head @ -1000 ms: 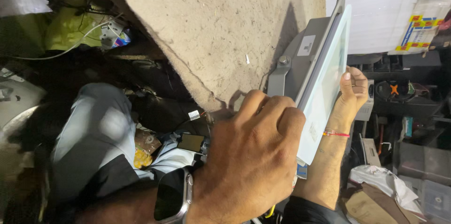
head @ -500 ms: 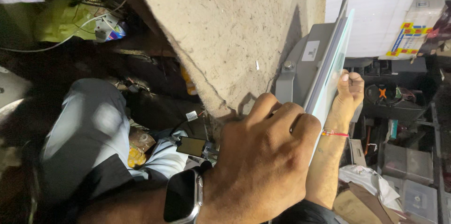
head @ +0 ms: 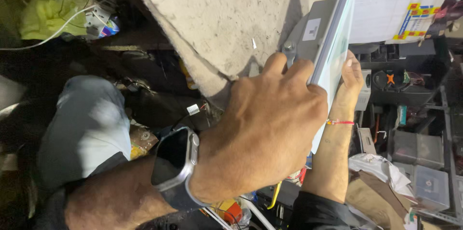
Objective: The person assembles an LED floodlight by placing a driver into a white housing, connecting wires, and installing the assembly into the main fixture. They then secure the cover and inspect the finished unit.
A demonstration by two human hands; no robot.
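Note:
A flat grey lamp-like panel with a pale glass front, a white label and a bolted bracket stands on edge against a rough concrete slab. My left hand, with a dark smartwatch on the wrist, grips the panel's grey back, fingers curled over its edge. My right hand, a red thread around its wrist, presses on the glass side from behind. The panel's lower end is hidden by my left hand.
A white cardboard box stands beyond the panel. Shelves with grey cases and crumpled paper fill the right. A yellow-green cloth, a white cable and a socket strip lie at upper left. My grey-trousered knee is left.
My left hand has slid further onto the panel, its fingers now over the edge. The right hand keeps its place on the glass side.

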